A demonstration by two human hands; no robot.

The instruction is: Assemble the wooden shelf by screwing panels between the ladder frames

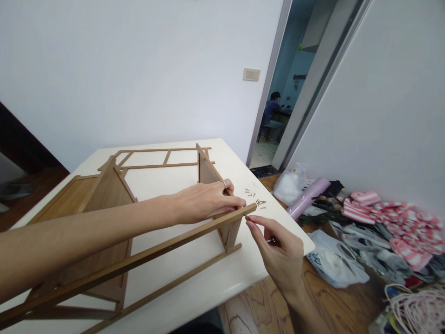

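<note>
A brown wooden rack frame (pixel 114 195) lies on its side on a white table (pixel 208 287). My left hand (pixel 205 200) reaches across it and grips the top of an upright panel where a long rail (pixel 146 254) meets it. My right hand (pixel 278 248) hovers just right of the rail's end, thumb and forefinger pinched on a tiny piece that looks like a screw. Several small screws (pixel 255 198) lie loose on the table beyond the rail end.
Wooden floor lies right of the table, with plastic bags (pixel 333 262), a pink roll (pixel 308 197) and striped pink clothes (pixel 392 218) along the wall. A person (pixel 273 116) sits in the room past the open doorway. A light switch (pixel 251 74) is on the wall.
</note>
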